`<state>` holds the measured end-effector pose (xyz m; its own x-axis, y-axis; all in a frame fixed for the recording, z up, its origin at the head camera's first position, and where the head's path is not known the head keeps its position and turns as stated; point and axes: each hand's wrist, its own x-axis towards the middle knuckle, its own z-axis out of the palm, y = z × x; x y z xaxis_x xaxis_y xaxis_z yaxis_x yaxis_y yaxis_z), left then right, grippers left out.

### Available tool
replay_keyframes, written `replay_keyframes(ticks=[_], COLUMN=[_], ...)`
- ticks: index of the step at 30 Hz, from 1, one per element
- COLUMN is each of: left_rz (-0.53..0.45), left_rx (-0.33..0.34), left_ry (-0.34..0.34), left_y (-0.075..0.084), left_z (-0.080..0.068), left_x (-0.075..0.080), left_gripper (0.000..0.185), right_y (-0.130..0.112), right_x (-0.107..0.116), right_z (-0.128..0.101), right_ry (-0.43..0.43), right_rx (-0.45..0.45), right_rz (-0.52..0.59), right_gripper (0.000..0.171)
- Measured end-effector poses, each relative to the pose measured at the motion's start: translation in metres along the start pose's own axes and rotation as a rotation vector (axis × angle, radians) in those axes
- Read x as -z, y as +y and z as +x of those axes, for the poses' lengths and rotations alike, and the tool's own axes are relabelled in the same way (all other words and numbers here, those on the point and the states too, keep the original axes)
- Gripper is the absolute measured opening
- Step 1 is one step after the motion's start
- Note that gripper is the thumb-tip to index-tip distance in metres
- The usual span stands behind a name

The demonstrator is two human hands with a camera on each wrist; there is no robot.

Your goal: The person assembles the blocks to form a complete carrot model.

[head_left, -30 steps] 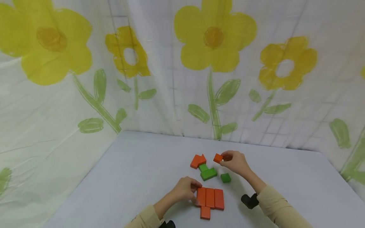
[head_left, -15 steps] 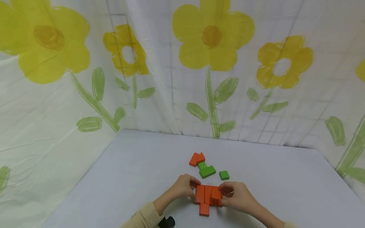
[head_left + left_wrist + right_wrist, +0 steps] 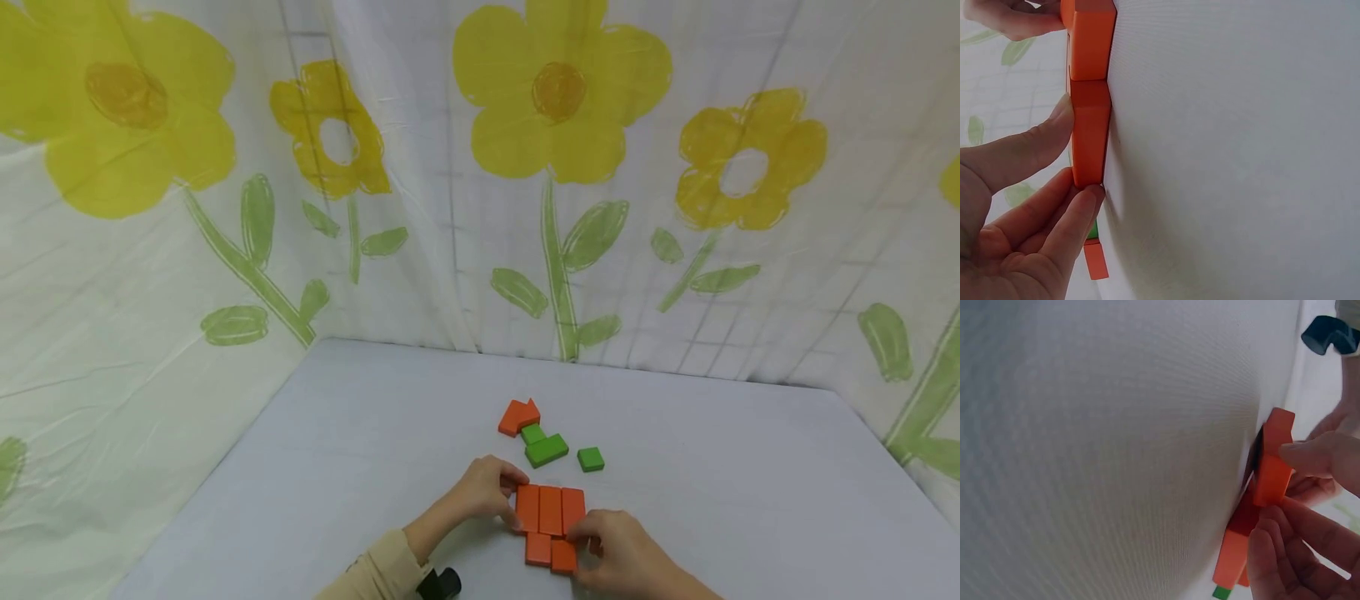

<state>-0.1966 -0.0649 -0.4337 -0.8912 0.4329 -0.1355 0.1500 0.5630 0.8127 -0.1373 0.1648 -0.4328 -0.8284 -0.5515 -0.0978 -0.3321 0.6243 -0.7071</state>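
Three long orange blocks lie side by side in the head view. My left hand [image 3: 483,492] holds the leftmost long orange block [image 3: 527,508], its thumb at the near end and fingertips at the far end. In front of this row sits a small orange block [image 3: 537,549]. Just right of that one, my right hand [image 3: 622,554] pinches another small orange block [image 3: 563,557] between thumb and fingers. In the right wrist view this pinched block [image 3: 1272,478] is close to the row, low at the table surface.
Behind the row lie a small green block [image 3: 591,459], a longer green block [image 3: 547,451] and another green piece [image 3: 532,434]. Overlapping orange pieces [image 3: 513,418] lie farther back on the white table [image 3: 375,417]. A flower-patterned curtain [image 3: 420,250] hangs behind.
My right hand has carried the small orange block from the far side, over the row, toward me and down beside the other small block. My left hand stays at the row.
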Motion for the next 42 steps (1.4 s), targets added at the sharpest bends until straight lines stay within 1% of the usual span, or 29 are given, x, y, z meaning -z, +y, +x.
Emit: replay_keyframes(ticks=[6,13,24,28,32,35,37,42], left_rz=[0.001,0.011,0.018,0.015,0.009,0.011,0.015,0.008], left_rx=[-0.004,0.002,-0.025,-0.02,-0.008,-0.003,-0.002,0.001], left_ry=[0.0,0.003,0.013,0.012,0.006,0.003,0.003,-0.001], left_y=[0.001,0.003,0.001,0.001,0.002,0.003,0.004,0.002], left_z=[0.0,0.001,0.002,0.002,0.001,0.0,0.0,0.0], left_x=[0.0,0.001,0.0,0.0,0.001,0.001,0.001,0.0], left_gripper=[0.044,0.044,0.045,0.045,0.044,0.043,0.043,0.042], right_y=[0.002,0.001,-0.002,-0.003,-0.009,-0.016,-0.019,-0.018], right_x=[-0.002,-0.003,-0.003,-0.002,0.006,0.017,0.024,0.034], right_z=[0.0,-0.001,0.004,0.004,0.006,0.012,0.02,0.053], right_ry=[0.013,0.046,0.054,0.047,0.063,0.109,0.139,0.23], right_rx=[0.011,0.035,0.049,0.048,0.079,0.112,0.129,0.149], right_rz=[-0.024,-0.037,-0.072,-0.088,-0.14,-0.192,-0.223,-0.329], right_gripper=[0.03,0.02,0.02,0.021,0.021,0.021,0.02,0.016])
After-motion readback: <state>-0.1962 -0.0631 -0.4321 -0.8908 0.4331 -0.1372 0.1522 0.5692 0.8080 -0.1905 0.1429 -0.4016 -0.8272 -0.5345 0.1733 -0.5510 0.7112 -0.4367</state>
